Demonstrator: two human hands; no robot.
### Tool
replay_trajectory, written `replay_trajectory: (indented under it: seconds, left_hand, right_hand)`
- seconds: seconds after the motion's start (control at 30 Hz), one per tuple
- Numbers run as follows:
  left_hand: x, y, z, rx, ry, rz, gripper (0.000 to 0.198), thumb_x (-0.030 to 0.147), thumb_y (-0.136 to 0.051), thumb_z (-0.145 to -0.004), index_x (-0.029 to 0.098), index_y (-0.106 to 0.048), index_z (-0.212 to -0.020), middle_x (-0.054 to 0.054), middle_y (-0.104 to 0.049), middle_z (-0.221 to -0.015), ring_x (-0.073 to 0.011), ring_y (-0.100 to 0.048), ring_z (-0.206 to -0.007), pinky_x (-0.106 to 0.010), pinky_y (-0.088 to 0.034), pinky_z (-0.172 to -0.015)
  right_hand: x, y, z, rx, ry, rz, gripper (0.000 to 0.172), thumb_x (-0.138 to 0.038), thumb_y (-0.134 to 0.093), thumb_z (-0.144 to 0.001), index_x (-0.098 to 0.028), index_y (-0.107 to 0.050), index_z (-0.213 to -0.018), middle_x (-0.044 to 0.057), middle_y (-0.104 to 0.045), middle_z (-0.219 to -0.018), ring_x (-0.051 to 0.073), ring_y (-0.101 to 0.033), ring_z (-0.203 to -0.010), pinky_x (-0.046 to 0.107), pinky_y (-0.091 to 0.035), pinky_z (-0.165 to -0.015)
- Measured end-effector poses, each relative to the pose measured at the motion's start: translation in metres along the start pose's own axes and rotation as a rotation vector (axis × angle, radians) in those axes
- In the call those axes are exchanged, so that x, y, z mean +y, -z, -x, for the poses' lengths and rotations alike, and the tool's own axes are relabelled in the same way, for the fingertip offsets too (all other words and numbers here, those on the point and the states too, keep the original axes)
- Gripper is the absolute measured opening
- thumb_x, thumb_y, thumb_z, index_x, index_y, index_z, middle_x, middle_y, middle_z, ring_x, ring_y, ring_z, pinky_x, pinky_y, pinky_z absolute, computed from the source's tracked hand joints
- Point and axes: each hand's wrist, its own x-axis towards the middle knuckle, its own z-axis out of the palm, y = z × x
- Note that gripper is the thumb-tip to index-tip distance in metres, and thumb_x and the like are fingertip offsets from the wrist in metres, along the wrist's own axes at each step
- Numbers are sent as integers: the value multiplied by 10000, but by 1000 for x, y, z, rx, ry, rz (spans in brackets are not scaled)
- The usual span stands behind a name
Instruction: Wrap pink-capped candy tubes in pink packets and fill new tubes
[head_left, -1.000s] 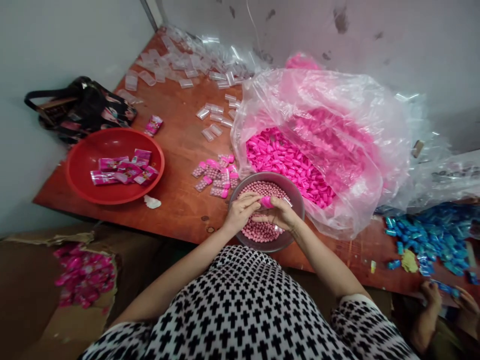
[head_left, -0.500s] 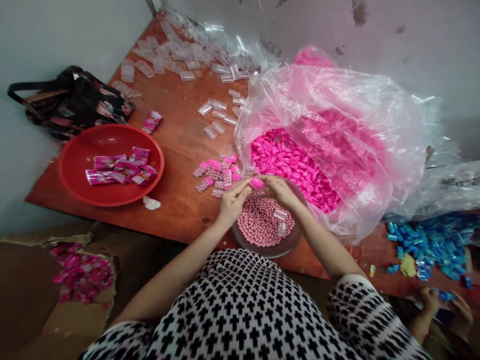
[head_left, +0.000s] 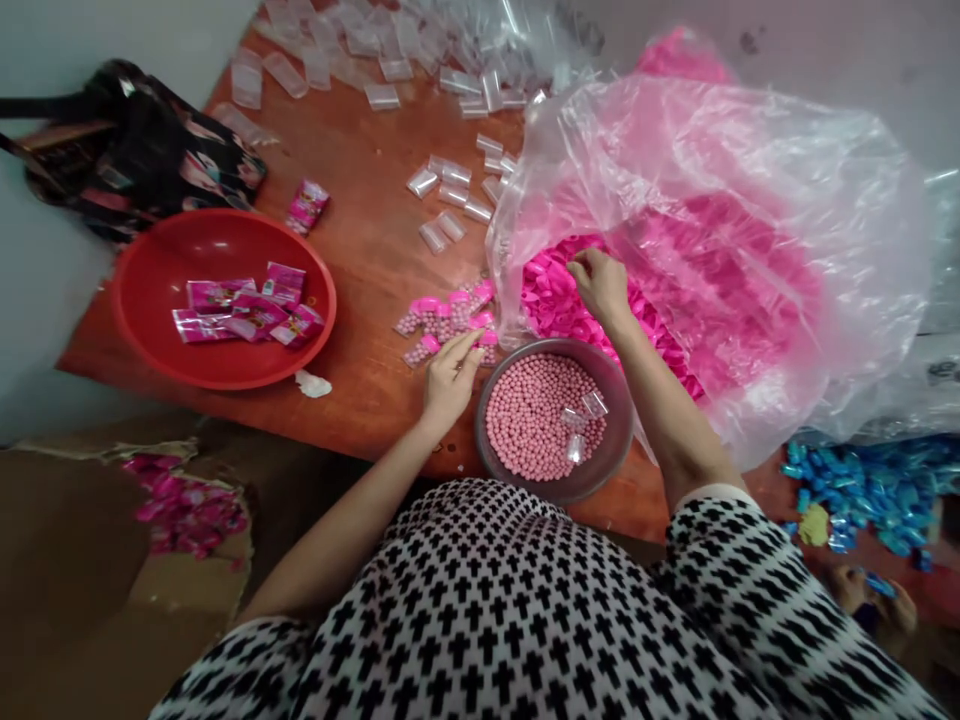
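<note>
My left hand (head_left: 451, 378) is at the near edge of a cluster of small clear containers (head_left: 442, 320) filled with pink beads and topped with pink caps. Its fingertips are closed on one capped container (head_left: 487, 338) at the cluster's right side. My right hand (head_left: 602, 285) reaches over loose pink caps (head_left: 551, 285) in the mouth of a clear plastic bag (head_left: 750, 140). Those fingers are bent together, and whatever they pinch is hidden. Between my forearms stands a grey bowl (head_left: 619, 440) of pink beads (head_left: 529, 415), with several clear tubes (head_left: 574, 447) lying on the beads.
A red bowl (head_left: 142, 350) with pink packets (head_left: 255, 315) stands left, by a dark floral bag (head_left: 165, 160). Empty clear tubes (head_left: 454, 190) lie behind. A carton (head_left: 180, 590) of pink packets is below left. Blue pieces (head_left: 885, 490) and another person's hands (head_left: 874, 595) are at right.
My hands have parted from a pink-capped piece held above the bowl. The left moved to the capped cluster, the right into the bag of caps. The view has shifted slightly.
</note>
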Motion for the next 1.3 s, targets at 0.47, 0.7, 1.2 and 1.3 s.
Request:
replay_trajectory:
  seconds: [0.47,0.7,1.2,1.3]
  left_hand:
    - [18,-46,51,-329,-5,36,268,299,-539,-878,178,-697,-1057,-70,-715,-1078,-175,-663,-989,-321,-508,-908]
    - [18,-77,72,-499,206,126,399,229,-656,-771,150,-612,-1159,-106,-700,-1105,-197,-689,-923,-345,-539,-859]
    - [18,-60,58,-350,-77,-108,148,197,-605,-828,187,-714,-928,-56,-740,-968,-169,-683,-898,-292,-508,-857]
    - [15,-46,57,-301,-44,-98,153,226,-600,-839,188,-714,-934,-48,-742,-967,-161,-686,-894,-286,-516,-849]
  right_hand:
    - [54,-20,195,-620,89,161,114,-217,-574,-822,-148,-640,-883,183,-678,-993,272,-613,-993,340,-461,-780]
    - [50,-28,193,-437,-112,-564,400,-441,-586,-810,-200,-490,-1114,27,-672,-915,158,-648,-772,304,-512,-720]
    - [42,-15,163,-474,288,22,243,-229,-423,-922,-115,-618,-1010,185,-634,-1042,264,-554,-960,364,-404,-828]
    - [47,-42,159,-420,182,-109,213,-171,-433,-898,-104,-635,-919,192,-648,-980,282,-506,-1012,411,-351,-909]
